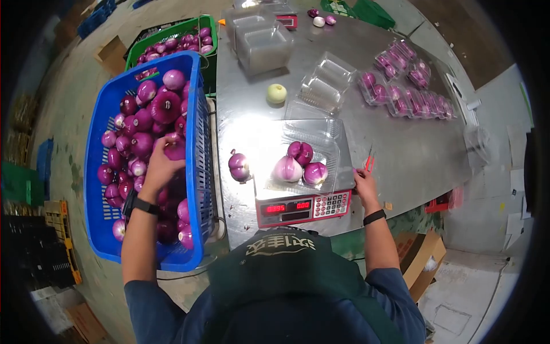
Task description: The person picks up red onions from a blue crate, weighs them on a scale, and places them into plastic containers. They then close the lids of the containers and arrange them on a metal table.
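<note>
Inside the blue basket (196,137), my left hand (163,166) has its fingers wrapped round a purple onion (175,151). My right hand (364,184) is at the right edge of the red and silver scale (303,210), its fingers curled together; what they hold, if anything, is hidden. Three purple onions (288,169) lie in an open clear plastic box (329,155) on the scale. Red-handled scissors (370,164) lie just beyond my right hand. A single purple onion (239,165) rests left of the scale.
A peeled pale onion (276,93), stacked clear boxes (263,49) and open empty boxes (326,86) are on the metal table (401,149). Several filled boxes (421,103) are at the back right. A green crate of onions (213,34) stands behind the basket.
</note>
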Action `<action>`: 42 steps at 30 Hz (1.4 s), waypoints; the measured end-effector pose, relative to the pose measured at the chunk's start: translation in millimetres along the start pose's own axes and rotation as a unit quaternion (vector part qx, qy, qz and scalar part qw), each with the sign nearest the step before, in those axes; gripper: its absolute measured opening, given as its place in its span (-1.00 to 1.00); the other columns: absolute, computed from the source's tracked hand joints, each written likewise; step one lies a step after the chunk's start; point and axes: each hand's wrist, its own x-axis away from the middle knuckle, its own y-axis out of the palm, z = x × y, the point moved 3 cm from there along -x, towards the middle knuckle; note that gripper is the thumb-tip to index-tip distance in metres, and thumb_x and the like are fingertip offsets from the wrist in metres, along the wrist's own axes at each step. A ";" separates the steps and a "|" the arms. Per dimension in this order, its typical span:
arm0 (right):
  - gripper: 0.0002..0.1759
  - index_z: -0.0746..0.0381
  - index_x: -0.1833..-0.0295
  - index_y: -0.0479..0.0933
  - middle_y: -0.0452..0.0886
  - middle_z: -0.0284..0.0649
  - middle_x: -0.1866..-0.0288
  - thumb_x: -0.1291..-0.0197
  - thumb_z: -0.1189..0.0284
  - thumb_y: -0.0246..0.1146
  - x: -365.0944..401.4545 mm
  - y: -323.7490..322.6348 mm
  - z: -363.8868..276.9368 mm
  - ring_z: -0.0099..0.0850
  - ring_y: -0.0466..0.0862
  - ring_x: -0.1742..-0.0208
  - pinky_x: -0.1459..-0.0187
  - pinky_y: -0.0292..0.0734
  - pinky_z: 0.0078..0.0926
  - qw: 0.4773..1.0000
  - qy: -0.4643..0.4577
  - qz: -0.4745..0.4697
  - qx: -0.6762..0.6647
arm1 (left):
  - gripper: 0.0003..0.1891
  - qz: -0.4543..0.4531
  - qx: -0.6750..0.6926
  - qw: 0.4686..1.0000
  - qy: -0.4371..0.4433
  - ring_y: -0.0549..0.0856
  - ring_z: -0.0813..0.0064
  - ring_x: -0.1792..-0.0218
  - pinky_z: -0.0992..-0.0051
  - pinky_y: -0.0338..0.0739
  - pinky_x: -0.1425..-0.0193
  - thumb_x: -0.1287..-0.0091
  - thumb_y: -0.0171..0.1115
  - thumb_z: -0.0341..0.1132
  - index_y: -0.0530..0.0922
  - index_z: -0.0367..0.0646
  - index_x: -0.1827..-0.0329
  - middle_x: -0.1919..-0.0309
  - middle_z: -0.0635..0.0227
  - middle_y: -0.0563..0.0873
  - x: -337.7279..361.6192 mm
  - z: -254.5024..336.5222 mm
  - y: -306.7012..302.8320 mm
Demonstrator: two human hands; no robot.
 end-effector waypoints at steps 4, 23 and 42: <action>-0.42 0.38 -0.24 0.61 0.77 -0.07 0.03 -0.25 0.19 0.46 5.1 -5.5 -21.1 -0.35 0.77 0.10 0.04 0.66 -0.41 0.994 -0.035 0.078 0.065 | -0.31 -0.004 0.226 0.966 -0.123 0.72 0.45 0.13 0.47 0.68 0.09 -0.01 0.53 -0.51 0.51 -0.16 -0.30 -0.09 0.29 0.65 18.8 44.4 -29.8; -0.38 0.29 0.15 0.73 0.76 0.05 0.36 0.08 -0.08 0.45 115.1 60.1 -213.6 0.00 0.79 0.25 0.10 0.69 -0.10 0.784 -0.418 -0.161 0.430 | -0.33 -0.060 0.327 0.938 -0.099 0.72 0.57 0.21 0.55 0.65 0.14 -0.22 0.60 -0.24 0.45 -0.19 -0.34 0.07 0.32 0.72 53.3 219.3 55.2; -0.50 0.26 -0.31 0.51 0.66 -0.06 -0.11 -0.41 0.17 0.15 70.3 -60.2 -110.5 -0.09 0.75 0.08 0.22 0.67 -0.20 0.823 -0.033 -0.180 -0.538 | -0.33 -0.238 -0.130 0.914 0.301 0.48 -0.06 -0.39 0.07 0.36 -0.46 0.02 0.46 -0.49 0.59 -0.13 -0.28 -0.32 0.08 0.57 42.0 270.3 227.2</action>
